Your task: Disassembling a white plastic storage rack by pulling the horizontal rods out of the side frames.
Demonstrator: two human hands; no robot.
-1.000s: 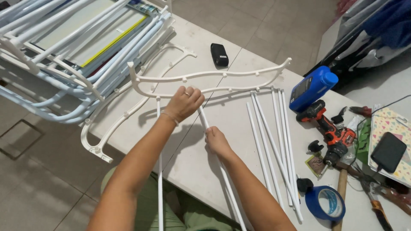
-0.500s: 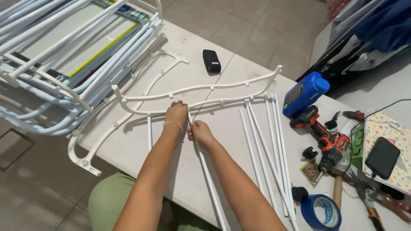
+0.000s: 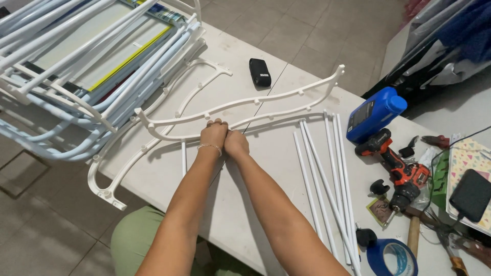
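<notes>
Both forearms reach forward from the bottom edge, over a green-clad lap, and meet near the middle of the white table (image 3: 240, 204). The left hand (image 3: 214, 135) and right hand (image 3: 236, 143) sit knuckle to knuckle, both curled closed, pressed against the curved white plastic side rail (image 3: 255, 101). What they grip is hidden under the fingers; it may be a tube end at 1 of the rail's pegs. 1 white tube (image 3: 183, 158) lies just left of the left wrist, and about 5 more (image 3: 327, 174) lie to the right. The rail looks light and somewhat flexible, so holding it close to a peg seems safest. The tubes look stiff, smooth and likely to roll. Farther back sits a small black case (image 3: 260, 71).
</notes>
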